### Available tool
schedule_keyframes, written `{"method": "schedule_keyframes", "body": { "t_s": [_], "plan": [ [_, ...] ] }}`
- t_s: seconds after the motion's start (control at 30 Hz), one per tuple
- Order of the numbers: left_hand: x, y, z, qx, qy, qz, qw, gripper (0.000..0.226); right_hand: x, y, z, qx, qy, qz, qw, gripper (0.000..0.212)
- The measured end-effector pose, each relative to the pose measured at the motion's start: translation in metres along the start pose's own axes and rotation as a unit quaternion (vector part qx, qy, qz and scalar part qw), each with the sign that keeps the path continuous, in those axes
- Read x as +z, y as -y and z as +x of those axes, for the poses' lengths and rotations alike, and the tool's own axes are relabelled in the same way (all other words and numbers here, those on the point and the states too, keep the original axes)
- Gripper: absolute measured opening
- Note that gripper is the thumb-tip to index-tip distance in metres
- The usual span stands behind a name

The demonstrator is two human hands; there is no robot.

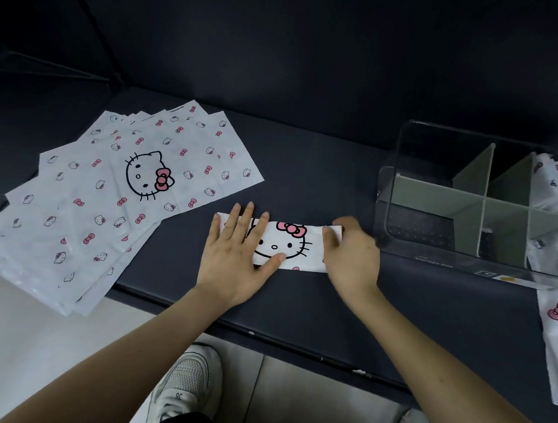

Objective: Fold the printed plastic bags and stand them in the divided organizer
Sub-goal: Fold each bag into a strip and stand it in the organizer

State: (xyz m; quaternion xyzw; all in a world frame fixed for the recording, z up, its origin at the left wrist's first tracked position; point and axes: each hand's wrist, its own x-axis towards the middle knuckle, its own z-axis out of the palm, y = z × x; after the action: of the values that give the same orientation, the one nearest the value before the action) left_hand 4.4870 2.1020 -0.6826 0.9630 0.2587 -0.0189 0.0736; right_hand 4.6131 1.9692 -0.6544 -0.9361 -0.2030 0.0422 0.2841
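Folded bag (288,244), one strip, lies on the dark bench (317,177) between a fanned stack of flat bags (126,186), too overlapped to count, and one organizer (456,200) that is cut off at the right edge. The left hand (235,261) presses it with spread fingers. The right hand (353,259) hides its end, and its grip is too blurred to tell.

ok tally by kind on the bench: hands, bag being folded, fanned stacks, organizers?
Hands: 2 (left hand, right hand)
Folded bag: 1
Fanned stack of flat bags: 1, sheet count unclear
Divided organizer: 1
Total: 5
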Motion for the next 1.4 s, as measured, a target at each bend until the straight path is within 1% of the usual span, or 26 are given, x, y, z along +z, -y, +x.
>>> {"method": "schedule_keyframes", "body": {
  "t_s": [0.03, 0.07, 0.1, 0.13, 0.17, 0.2, 0.27, 0.33, 0.37, 0.43, 0.5, 0.57, 0.6, 0.63, 0.7, 0.73, 0.77, 0.83, 0.9, 1.0, 1.1, 1.17, 1.27, 1.33, 1.37, 1.4],
  "plan": [
    [0.0, 0.0, 0.0, 0.0, 0.001, 0.002, 1.0, 0.088, 0.001, 0.001, -0.006, -0.073, -0.058, -0.079, 0.992, 0.021],
    [0.0, 0.0, 0.0, 0.001, 0.001, 0.003, 1.0, 0.089, 0.002, 0.003, -0.011, -0.143, -0.093, -0.151, 0.974, 0.029],
    [0.001, 0.0, 0.0, 0.002, -0.003, 0.003, 1.0, 0.089, 0.007, 0.003, -0.014, -0.209, -0.098, -0.197, 0.953, 0.036],
    [0.002, 0.0, 0.0, 0.004, -0.011, 0.001, 1.0, 0.09, 0.013, 0.002, -0.016, -0.255, -0.069, -0.221, 0.939, 0.04],
    [0.003, 0.0, 0.0, 0.007, -0.02, -0.003, 1.0, 0.091, 0.02, 0.0, -0.018, -0.284, -0.024, -0.224, 0.932, 0.043],
    [0.004, 0.001, 0.0, 0.011, -0.027, -0.007, 1.0, 0.09, 0.023, -0.001, -0.019, -0.293, 0.033, -0.213, 0.931, 0.046],
    [0.006, 0.001, 0.0, 0.016, -0.033, -0.011, 0.999, 0.086, 0.025, -0.007, -0.018, -0.284, 0.122, -0.207, 0.928, 0.052],
    [0.005, 0.001, 0.0, 0.017, -0.031, -0.013, 0.999, 0.084, 0.019, -0.019, -0.018, -0.272, 0.166, -0.215, 0.923, 0.059],
    [0.005, 0.001, 0.001, 0.017, -0.028, -0.013, 0.999, 0.085, 0.014, -0.027, -0.017, -0.262, 0.175, -0.213, 0.925, 0.062],
    [0.003, 0.002, 0.002, 0.016, -0.02, -0.009, 1.0, 0.087, 0.003, -0.042, -0.019, -0.248, 0.16, -0.216, 0.931, 0.065],
    [0.003, 0.004, 0.003, 0.021, -0.01, -0.002, 1.0, 0.088, -0.004, -0.051, -0.024, -0.24, 0.162, -0.216, 0.932, 0.071],
    [0.003, 0.007, 0.004, 0.032, -0.007, 0.004, 0.999, 0.088, -0.006, -0.05, -0.026, -0.222, 0.172, -0.199, 0.939, 0.08],
    [0.004, 0.009, 0.005, 0.039, -0.006, 0.006, 0.999, 0.088, -0.008, -0.045, -0.026, -0.212, 0.159, -0.183, 0.947, 0.081],
    [0.003, 0.011, 0.006, 0.05, -0.003, 0.007, 0.999, 0.088, -0.009, -0.04, -0.024, -0.202, 0.138, -0.164, 0.956, 0.075],
    [0.0, 0.016, 0.009, 0.081, 0.008, 0.004, 0.997, 0.093, -0.012, -0.031, -0.018, -0.209, 0.078, -0.139, 0.965, 0.056],
    [-0.002, 0.017, 0.01, 0.098, 0.015, 0.006, 0.995, 0.095, -0.013, -0.027, -0.015, -0.207, 0.073, -0.13, 0.967, 0.051],
    [-0.005, 0.019, 0.012, 0.114, 0.021, 0.007, 0.993, 0.096, -0.016, -0.022, -0.011, -0.193, 0.092, -0.122, 0.969, 0.05],
    [-0.007, 0.022, 0.016, 0.145, 0.026, 0.013, 0.989, 0.095, -0.02, -0.014, -0.004, -0.126, 0.176, -0.112, 0.97, 0.054],
    [-0.005, 0.026, 0.02, 0.173, 0.025, 0.019, 0.984, 0.091, -0.021, -0.011, 0.001, -0.07, 0.231, -0.105, 0.965, 0.047],
    [-0.002, 0.032, 0.028, 0.218, 0.022, 0.028, 0.975, 0.084, -0.027, -0.006, -0.001, -0.052, 0.242, -0.099, 0.964, 0.024],
    [-0.001, 0.034, 0.035, 0.258, 0.021, 0.038, 0.965, 0.082, -0.028, -0.007, -0.007, -0.083, 0.237, -0.105, 0.962, 0.013],
    [-0.002, 0.035, 0.037, 0.272, 0.016, 0.036, 0.962, 0.082, -0.03, -0.007, -0.013, -0.06, 0.248, -0.039, 0.966, 0.005],
    [-0.006, 0.03, 0.03, 0.258, -0.031, -0.015, 0.966, 0.076, -0.031, -0.01, -0.019, 0.048, 0.275, 0.122, 0.952, 0.018],
    [-0.007, 0.018, 0.012, 0.238, -0.088, -0.092, 0.963, 0.061, -0.031, -0.014, -0.023, 0.09, 0.273, 0.186, 0.94, 0.022],
    [-0.006, 0.01, 0.0, 0.234, -0.106, -0.138, 0.956, 0.051, -0.031, -0.015, -0.024, 0.101, 0.269, 0.203, 0.936, 0.023],
    [-0.002, 0.003, -0.012, 0.237, -0.108, -0.18, 0.948, 0.044, -0.031, -0.014, -0.025, 0.115, 0.265, 0.219, 0.932, 0.024]
  ]
}}
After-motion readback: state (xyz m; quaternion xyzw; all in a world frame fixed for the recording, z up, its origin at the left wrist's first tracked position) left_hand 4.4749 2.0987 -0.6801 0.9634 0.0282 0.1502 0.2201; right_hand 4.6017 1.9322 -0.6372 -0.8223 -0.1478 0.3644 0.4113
